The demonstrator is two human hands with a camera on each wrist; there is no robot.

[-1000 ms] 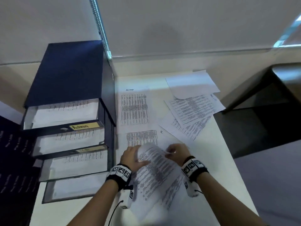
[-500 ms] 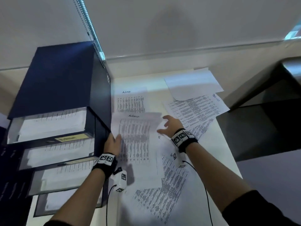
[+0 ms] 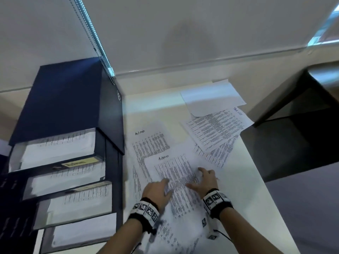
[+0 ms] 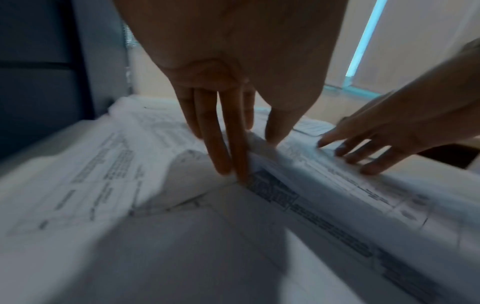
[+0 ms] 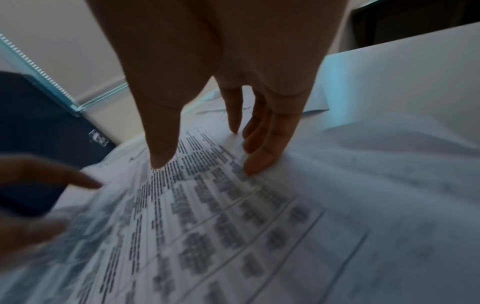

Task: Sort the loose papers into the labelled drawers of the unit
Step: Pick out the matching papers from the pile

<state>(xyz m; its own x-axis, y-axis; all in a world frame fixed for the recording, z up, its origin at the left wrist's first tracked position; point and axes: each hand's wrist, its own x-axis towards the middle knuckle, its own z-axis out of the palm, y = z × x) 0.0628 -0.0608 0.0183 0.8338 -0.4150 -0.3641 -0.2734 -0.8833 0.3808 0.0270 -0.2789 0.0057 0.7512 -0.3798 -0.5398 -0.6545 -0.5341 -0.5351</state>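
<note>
White papers (image 3: 176,173), black printed rows; navy drawer unit (image 3: 60,99) (yellow label (image 3: 79,163)); checkered black-white wristbands (image 3: 146,210).

Desk crowded left and back — open to the right

The unit (image 3: 69,110) walls off the left edge, its four drawers (image 3: 60,149) pulled out and holding sheets. Papers (image 3: 212,129) overlap across the middle and far right corner. Bare desk (image 3: 244,180) runs along the right edge — free passage there, and between unit and far papers.
</note>
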